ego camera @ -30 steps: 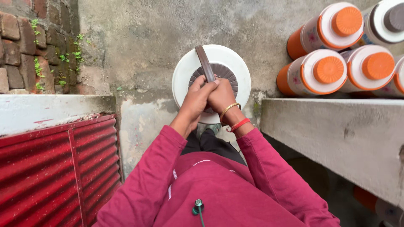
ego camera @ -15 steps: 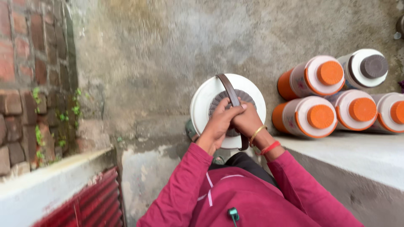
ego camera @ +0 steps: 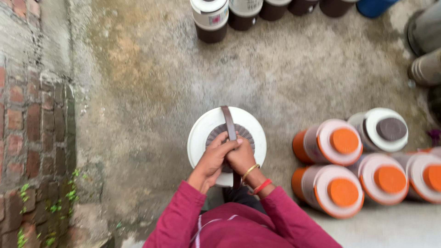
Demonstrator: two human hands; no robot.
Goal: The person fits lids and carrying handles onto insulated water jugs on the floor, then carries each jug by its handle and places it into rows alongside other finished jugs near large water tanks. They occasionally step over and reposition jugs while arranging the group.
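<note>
Head view: white round jug with a brown ribbed lid, standing on the concrete floor mid-frame, well clear of the brick wall at the left edge. Brown strap handle arches over the lid. Left hand and right hand both closed on the handle, fingers curled, pressed together over the lid. Orange-lidded jugs clustered near the right edge; darker jugs along the top edge.

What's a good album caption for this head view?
Both hands grip the brown strap handle atop a round white insulated jug.
</note>
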